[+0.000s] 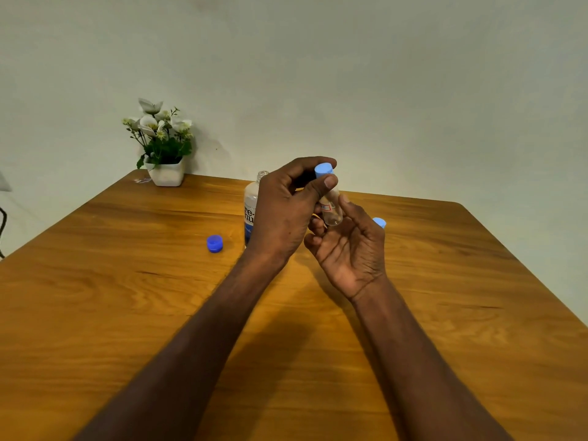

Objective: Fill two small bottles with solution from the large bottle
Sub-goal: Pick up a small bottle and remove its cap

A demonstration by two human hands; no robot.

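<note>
A small clear bottle (332, 209) with a light blue cap (323, 169) is held up over the middle of the table. My left hand (286, 208) pinches the cap between thumb and fingers. My right hand (350, 246) holds the bottle's body from below and behind. The large bottle (251, 205) stands uncapped behind my left hand, partly hidden by it. Its dark blue cap (214, 243) lies on the table to the left. A second light blue cap (379, 222) peeks out behind my right hand; what it sits on is hidden.
The wooden table (127, 313) fills the lower view, with its far edge against a pale wall. A white pot of artificial flowers (165, 160) stands at the far left corner. A dark cable (2, 224) shows at the left edge.
</note>
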